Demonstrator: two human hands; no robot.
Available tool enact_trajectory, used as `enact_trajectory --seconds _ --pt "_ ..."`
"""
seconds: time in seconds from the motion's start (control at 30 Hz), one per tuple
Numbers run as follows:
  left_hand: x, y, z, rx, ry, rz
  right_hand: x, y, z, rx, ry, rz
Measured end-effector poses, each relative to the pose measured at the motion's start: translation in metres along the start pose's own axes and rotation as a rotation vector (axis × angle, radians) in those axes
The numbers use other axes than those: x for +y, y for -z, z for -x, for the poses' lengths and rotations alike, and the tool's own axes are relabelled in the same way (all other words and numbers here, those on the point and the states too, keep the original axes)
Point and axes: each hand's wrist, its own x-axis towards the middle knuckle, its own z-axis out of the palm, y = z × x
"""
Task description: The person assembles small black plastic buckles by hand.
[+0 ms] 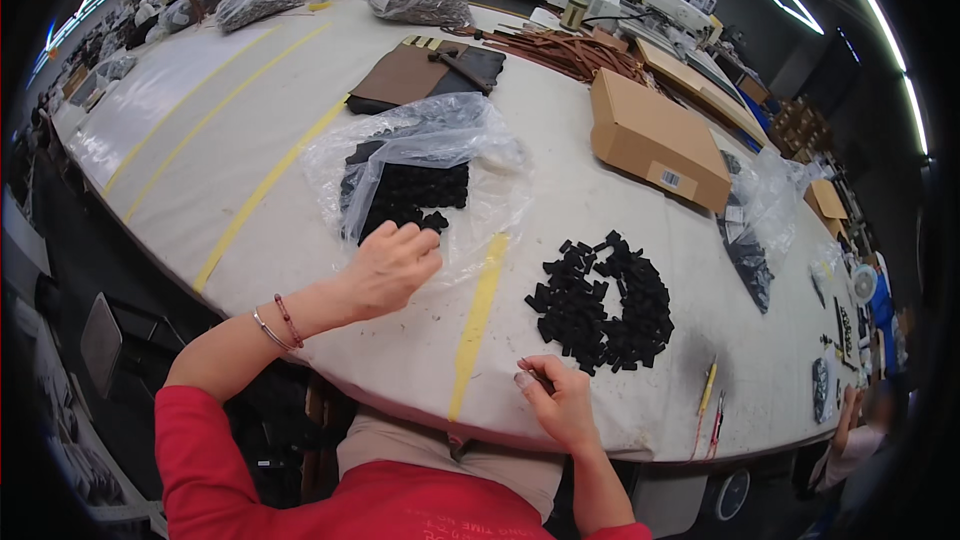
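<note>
Our left hand (388,265) reaches open-fingered into the clear bag (420,175); our right hand (555,400) pinches 1 black piece (540,377) near the tabletop (560,140) edge

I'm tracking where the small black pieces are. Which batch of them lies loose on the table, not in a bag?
The heap of black pieces just beyond the right hand. It lies bare on the table, while those by the left hand sit in a clear plastic bag.

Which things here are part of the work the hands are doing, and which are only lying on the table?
In use:
- left hand at the clear plastic bag of small black pieces
- right hand pinching something small and dark
- heap of black pieces

Lying about:
- cardboard box
- brown leather panels
- brown straps
- pens at the table edge
</note>
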Motion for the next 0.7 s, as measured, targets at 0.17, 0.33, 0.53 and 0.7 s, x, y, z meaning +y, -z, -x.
enact_trajectory --seconds 0.17,0.33,0.53,0.7 --pt "0.001 0.000 -0.007 -0.198 0.330 0.027 0.007 0.016 -0.035 0.278 0.167 0.339" --pt "0.034 -0.022 0.031 -0.243 0.228 -0.053 0.022 0.013 -0.070 0.281 0.169 0.586" --pt "0.053 -0.026 0.035 -0.166 0.236 0.018 0.031 -0.001 -0.078 0.160 0.142 0.856" --pt "0.060 -0.029 0.023 -0.013 0.232 0.063 0.027 -0.001 -0.077 0.163 0.163 0.884"
